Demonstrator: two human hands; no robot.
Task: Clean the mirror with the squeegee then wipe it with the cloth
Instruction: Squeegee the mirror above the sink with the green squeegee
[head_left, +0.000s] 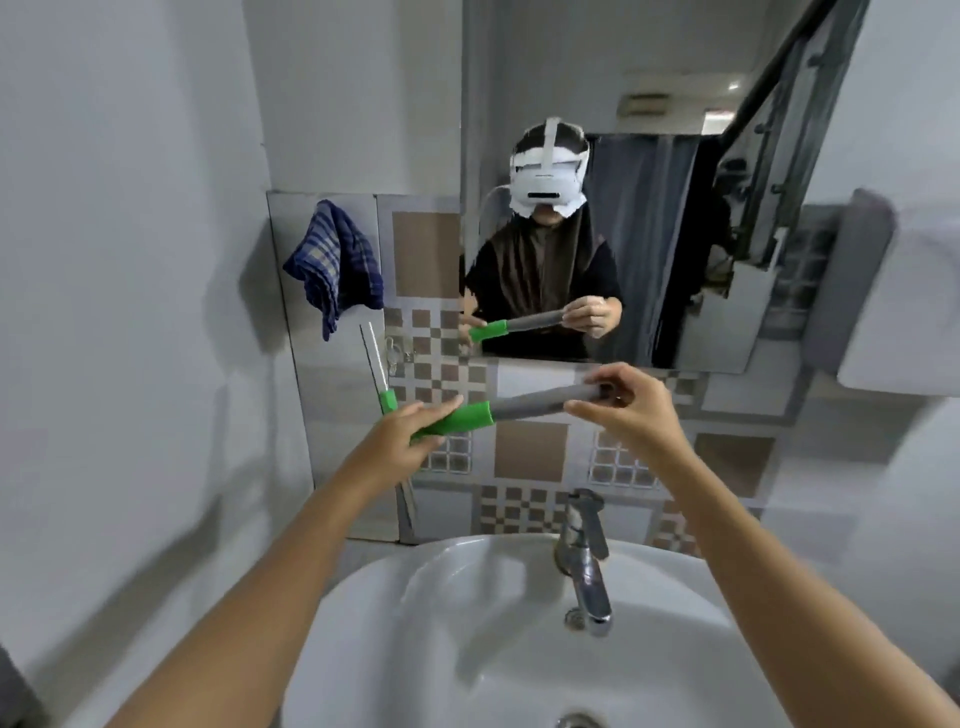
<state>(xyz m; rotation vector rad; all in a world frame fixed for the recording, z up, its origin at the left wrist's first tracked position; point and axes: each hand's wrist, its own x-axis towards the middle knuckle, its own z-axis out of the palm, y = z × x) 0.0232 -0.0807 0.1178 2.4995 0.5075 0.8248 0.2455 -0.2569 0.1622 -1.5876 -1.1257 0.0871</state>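
Note:
I hold the squeegee (524, 408) crosswise in front of me, below the mirror (649, 104). Its handle is grey with a green grip, and its thin blade end sticks up to the left by the wall tiles. My left hand (402, 434) grips the green part. My right hand (626, 408) pinches the grey end of the handle. The mirror hangs on the wall above the sink and reflects me with the tool. A blue checked cloth (335, 262) hangs on the wall left of the mirror, apart from both hands.
A white sink (395, 587) lies under my arms, with a chrome tap (587, 556) at its back. Patterned brown and white tiles (530, 449) cover the wall under the mirror. A grey and white fixture (878, 291) juts out on the right wall.

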